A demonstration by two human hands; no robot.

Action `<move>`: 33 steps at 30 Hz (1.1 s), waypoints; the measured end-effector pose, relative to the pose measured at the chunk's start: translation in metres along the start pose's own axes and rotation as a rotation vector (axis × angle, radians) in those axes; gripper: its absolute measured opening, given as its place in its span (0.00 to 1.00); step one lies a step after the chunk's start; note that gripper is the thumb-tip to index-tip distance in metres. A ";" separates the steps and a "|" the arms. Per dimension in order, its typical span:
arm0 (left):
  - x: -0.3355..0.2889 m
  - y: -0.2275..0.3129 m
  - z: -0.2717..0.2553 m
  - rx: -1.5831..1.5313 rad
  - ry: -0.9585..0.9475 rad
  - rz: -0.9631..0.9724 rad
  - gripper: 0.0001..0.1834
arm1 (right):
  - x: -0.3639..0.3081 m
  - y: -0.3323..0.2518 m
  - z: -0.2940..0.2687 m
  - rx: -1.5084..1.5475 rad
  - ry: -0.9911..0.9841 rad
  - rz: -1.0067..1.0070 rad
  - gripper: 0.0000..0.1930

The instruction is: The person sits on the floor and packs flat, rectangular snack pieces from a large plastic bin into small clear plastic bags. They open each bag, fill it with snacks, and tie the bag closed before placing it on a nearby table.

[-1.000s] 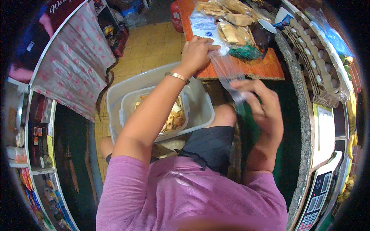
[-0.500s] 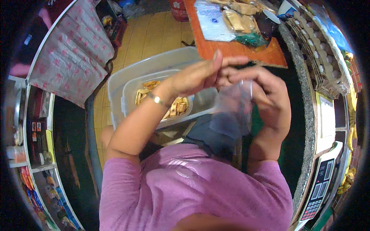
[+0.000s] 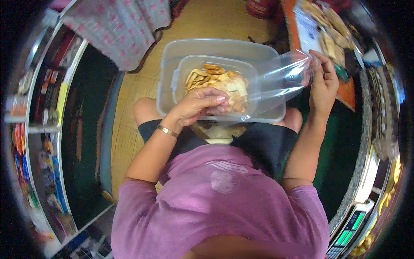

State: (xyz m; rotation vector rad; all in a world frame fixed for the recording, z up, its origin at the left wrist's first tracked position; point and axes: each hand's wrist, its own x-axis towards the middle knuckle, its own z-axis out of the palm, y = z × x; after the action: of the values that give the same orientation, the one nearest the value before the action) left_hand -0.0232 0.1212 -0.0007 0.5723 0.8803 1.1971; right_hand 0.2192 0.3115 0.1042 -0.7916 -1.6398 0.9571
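One clear bag (image 3: 280,82), dangling from the right hand (image 3: 324,82) half a second ago, is now drawn out lengthwise — that hand's grip pinches its far corner; the left hand's (image 3: 203,103) fingers are closed together, their hold on it unclear. Its left end now overhangs golden slices (image 3: 207,78) in the inner tub (image 3: 217,60) — farther off, an orange desk (image 3: 346,96)

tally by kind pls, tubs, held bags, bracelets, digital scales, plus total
Tubs: 2, inner tub inside outer tub
Held bags: 1, clear bag in right hand
Bracelets: 1, on left wrist
Digital scales: 1, lower right
Total: 5
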 end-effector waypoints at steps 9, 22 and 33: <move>-0.045 -0.018 -0.047 -0.224 0.249 0.128 0.14 | -0.009 0.095 0.054 0.198 -0.112 0.484 0.13; -0.010 -0.028 -0.033 0.438 0.598 0.246 0.09 | -0.104 0.075 0.116 -0.160 -0.703 0.295 0.19; -0.019 -0.025 -0.016 0.631 0.373 0.100 0.15 | -0.109 0.078 0.122 0.965 -0.675 1.064 0.17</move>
State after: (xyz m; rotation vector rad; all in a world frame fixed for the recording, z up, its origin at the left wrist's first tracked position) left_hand -0.0253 0.0947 -0.0242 0.9212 1.5870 1.1248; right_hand 0.1311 0.2282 -0.0311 -0.6266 -0.8982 2.7139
